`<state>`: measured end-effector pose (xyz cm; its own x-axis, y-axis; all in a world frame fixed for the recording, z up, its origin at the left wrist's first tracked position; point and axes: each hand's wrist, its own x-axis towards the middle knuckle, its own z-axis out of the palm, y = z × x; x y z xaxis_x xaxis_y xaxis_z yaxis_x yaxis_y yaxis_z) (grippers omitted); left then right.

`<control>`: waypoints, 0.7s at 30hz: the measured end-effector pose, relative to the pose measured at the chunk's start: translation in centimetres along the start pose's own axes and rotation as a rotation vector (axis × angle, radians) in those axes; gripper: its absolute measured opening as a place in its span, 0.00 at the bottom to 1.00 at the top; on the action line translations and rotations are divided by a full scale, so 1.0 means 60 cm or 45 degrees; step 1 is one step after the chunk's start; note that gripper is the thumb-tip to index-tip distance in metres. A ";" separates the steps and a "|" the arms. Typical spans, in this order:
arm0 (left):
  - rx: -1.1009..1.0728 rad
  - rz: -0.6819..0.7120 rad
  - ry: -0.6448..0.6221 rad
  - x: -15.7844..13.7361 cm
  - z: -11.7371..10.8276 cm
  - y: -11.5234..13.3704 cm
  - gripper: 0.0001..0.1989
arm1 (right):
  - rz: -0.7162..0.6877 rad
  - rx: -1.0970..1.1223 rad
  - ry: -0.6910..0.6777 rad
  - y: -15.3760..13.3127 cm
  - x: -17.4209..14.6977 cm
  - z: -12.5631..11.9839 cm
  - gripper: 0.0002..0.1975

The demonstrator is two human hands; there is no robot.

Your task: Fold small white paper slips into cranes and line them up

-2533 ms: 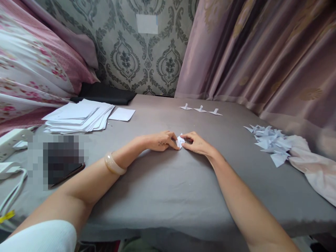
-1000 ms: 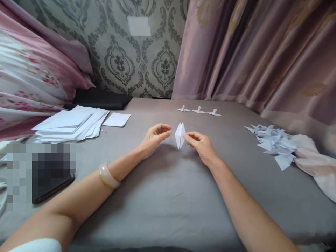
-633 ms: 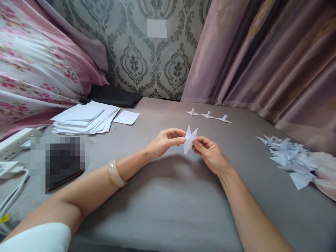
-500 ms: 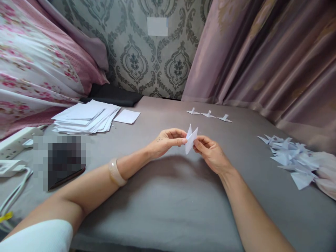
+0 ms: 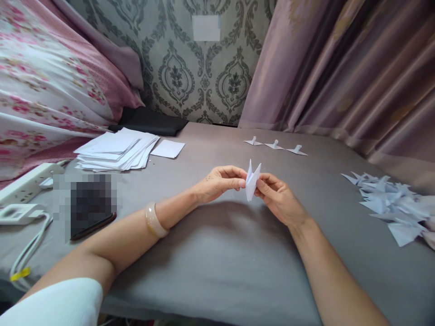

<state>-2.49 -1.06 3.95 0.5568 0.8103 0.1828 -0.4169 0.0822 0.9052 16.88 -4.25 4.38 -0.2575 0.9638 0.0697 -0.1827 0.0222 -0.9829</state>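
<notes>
Between my two hands, above the middle of the grey cloth, is a folded white origami paper (image 5: 252, 183) with two narrow points sticking up. My left hand (image 5: 220, 183) pinches its left side between thumb and fingers. On the other side, the thumb and fingertips of my right hand (image 5: 277, 194) grip the right edge. Farther back stand three finished-looking paper cranes (image 5: 275, 145) in a row. A heap of similar white paper cranes (image 5: 390, 199) lies at the right.
A stack of white paper (image 5: 115, 151) lies at the back left, with a single square sheet (image 5: 168, 148) beside it. At the left are a white power strip (image 5: 32, 183) with cables and a dark, blurred-out device (image 5: 91, 208). Curtains (image 5: 306, 68) hang behind on the right.
The view has shifted slightly, so most things sit a little farther right. Both hands keep their hold on the folded paper, which is turned a little.
</notes>
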 end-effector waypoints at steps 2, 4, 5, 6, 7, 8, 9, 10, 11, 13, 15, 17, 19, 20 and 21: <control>0.006 -0.003 0.012 0.000 0.002 0.001 0.11 | 0.005 0.009 -0.009 -0.001 -0.001 0.001 0.07; 0.015 -0.004 0.024 -0.001 0.003 0.002 0.10 | 0.013 0.019 -0.012 -0.002 -0.002 0.002 0.07; 0.018 -0.003 0.030 -0.001 0.003 0.002 0.10 | 0.017 0.019 -0.010 -0.003 -0.002 0.002 0.07; 0.023 0.000 0.036 -0.002 0.003 0.002 0.09 | 0.018 0.010 -0.007 -0.004 -0.002 0.003 0.07; 0.030 0.006 0.042 -0.002 0.003 0.002 0.09 | 0.016 -0.007 -0.003 -0.005 -0.002 0.004 0.07; 0.044 0.015 0.048 -0.002 0.002 0.001 0.08 | 0.012 -0.035 -0.001 -0.005 -0.003 0.005 0.08; 0.066 0.028 0.057 -0.002 0.001 0.000 0.08 | 0.004 -0.072 0.004 -0.006 -0.003 0.006 0.08; 0.096 0.045 0.070 -0.002 0.001 0.000 0.08 | -0.007 -0.116 0.012 -0.006 -0.003 0.008 0.09; 0.126 0.064 0.085 -0.003 0.001 -0.001 0.08 | -0.022 -0.161 0.025 -0.006 -0.003 0.009 0.10; 0.167 0.089 0.107 -0.003 0.002 -0.003 0.08 | -0.062 -0.243 0.067 -0.004 -0.003 0.011 0.11; 0.170 0.091 0.109 -0.003 0.004 -0.003 0.09 | -0.099 -0.294 0.107 -0.002 -0.003 0.013 0.11; 0.153 0.080 0.105 -0.003 0.006 -0.003 0.09 | -0.105 -0.316 0.124 -0.001 -0.003 0.015 0.10; 0.148 0.064 0.106 -0.003 0.008 -0.003 0.10 | -0.090 -0.333 0.130 -0.002 -0.003 0.017 0.10; 0.148 0.053 0.104 -0.004 0.008 -0.003 0.10 | -0.085 -0.345 0.133 -0.003 -0.003 0.018 0.10; 0.149 0.041 0.100 -0.004 0.008 -0.003 0.10 | -0.086 -0.361 0.138 -0.004 -0.004 0.020 0.11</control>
<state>-2.20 -1.54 3.93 0.4849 0.8546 0.1859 -0.3446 -0.0087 0.9387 15.86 -4.78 4.83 -0.1487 0.9800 0.1325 0.0803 0.1456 -0.9861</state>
